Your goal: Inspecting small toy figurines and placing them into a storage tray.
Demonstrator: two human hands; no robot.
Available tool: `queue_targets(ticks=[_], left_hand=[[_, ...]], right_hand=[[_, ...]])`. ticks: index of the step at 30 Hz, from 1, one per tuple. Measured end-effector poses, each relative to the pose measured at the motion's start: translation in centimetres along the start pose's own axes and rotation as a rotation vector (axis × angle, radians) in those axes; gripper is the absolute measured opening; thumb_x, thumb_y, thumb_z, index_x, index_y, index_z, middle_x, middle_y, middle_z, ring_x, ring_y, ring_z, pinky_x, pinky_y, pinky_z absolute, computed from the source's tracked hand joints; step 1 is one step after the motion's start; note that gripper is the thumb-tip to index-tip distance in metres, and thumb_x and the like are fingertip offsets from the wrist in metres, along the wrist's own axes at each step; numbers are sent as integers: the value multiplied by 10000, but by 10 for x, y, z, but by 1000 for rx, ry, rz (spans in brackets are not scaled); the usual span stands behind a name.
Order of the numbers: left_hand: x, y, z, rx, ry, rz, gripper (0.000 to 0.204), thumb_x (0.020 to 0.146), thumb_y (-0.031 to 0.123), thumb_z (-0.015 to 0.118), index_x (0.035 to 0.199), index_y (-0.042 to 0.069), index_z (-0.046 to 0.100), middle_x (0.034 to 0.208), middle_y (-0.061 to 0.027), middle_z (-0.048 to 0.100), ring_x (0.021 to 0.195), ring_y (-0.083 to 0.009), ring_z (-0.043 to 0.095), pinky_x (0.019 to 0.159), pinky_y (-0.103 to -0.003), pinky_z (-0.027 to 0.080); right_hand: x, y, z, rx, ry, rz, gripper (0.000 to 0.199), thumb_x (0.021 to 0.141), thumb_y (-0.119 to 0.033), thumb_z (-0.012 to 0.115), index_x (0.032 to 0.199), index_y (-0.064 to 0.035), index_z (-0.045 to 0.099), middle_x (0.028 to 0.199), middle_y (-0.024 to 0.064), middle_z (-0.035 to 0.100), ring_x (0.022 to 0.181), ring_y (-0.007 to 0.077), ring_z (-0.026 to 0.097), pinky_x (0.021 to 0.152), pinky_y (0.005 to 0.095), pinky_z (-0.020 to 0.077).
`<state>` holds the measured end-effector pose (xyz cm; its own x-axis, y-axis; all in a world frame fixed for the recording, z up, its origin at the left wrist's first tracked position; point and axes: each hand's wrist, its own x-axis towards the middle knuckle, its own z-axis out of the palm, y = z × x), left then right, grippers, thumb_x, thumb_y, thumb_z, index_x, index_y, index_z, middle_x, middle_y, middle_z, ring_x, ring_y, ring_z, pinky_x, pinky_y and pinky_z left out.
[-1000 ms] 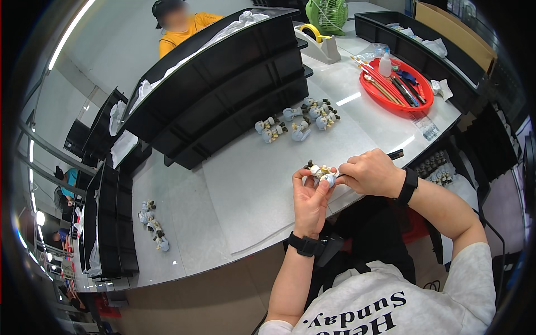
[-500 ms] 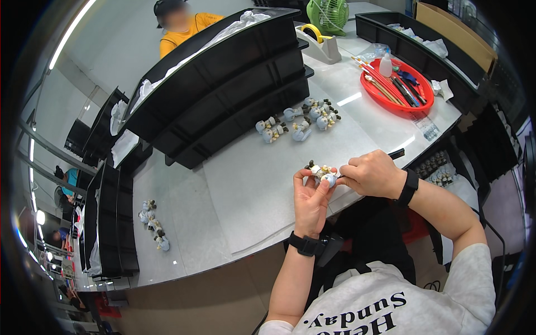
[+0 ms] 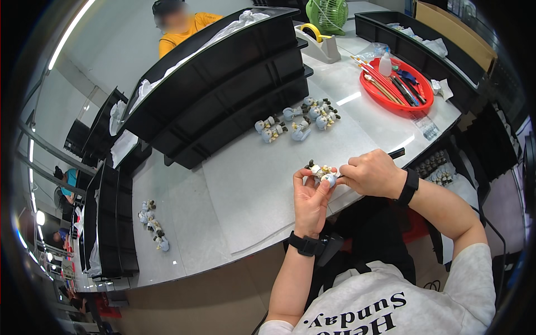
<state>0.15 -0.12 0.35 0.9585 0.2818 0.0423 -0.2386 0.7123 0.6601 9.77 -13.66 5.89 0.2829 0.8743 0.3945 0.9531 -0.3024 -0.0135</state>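
A small figurine point(image 3: 322, 172) with a pale blue head, cream body and dark feet is pinched between the fingers and thumb of my left hand point(image 3: 310, 202), over the table's near edge. My right hand point(image 3: 371, 174) is closed round a black pen-shaped tool point(image 3: 397, 153); its back end sticks out past the knuckles. The tool's front end meets the figurine's head, though my fingers partly hide the contact. Several similar figurines point(image 3: 300, 132) lie on the table beyond my hands. Another row of figurines point(image 3: 153, 225) lies farther left.
Stacked black crates point(image 3: 234, 84) stand at the back left, with more black crates point(image 3: 114, 223) at the left. A red basket point(image 3: 385, 108) of brushes and pens sits at the right, near a tape dispenser point(image 3: 326, 50) and a green fan point(image 3: 328, 17). A person point(image 3: 184, 33) is behind the crates.
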Motion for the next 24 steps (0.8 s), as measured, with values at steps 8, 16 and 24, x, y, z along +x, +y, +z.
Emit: queue_targets(ticks=[8, 16, 24], left_hand=[[0, 0, 1, -6, 12, 6, 330, 826, -38, 508, 1057, 111, 325, 1062, -108, 468, 1019, -235, 524, 878, -344, 460], [0, 0, 0, 10, 3, -12, 330, 827, -39, 505, 1059, 115, 327, 1070, -104, 467, 1022, -229, 521, 878, -342, 458], [-1, 0, 1, 2, 3, 0, 327, 827, -37, 504, 1057, 119, 331, 1071, -101, 468, 1006, -216, 523, 876, -339, 458]], right_hand=[[2, 0, -1, -13, -21, -12, 281, 760, -301, 594, 614, -63, 564, 524, 61, 533, 460, 232, 569, 414, 316, 432], [1, -2, -4, -19, -14, -18, 277, 767, -294, 589, 629, -54, 578, 528, 66, 540, 459, 230, 570, 418, 312, 436], [2, 0, -3, -34, -50, -13, 237, 750, -290, 607, 691, -61, 608, 533, 63, 542, 466, 222, 573, 414, 309, 434]])
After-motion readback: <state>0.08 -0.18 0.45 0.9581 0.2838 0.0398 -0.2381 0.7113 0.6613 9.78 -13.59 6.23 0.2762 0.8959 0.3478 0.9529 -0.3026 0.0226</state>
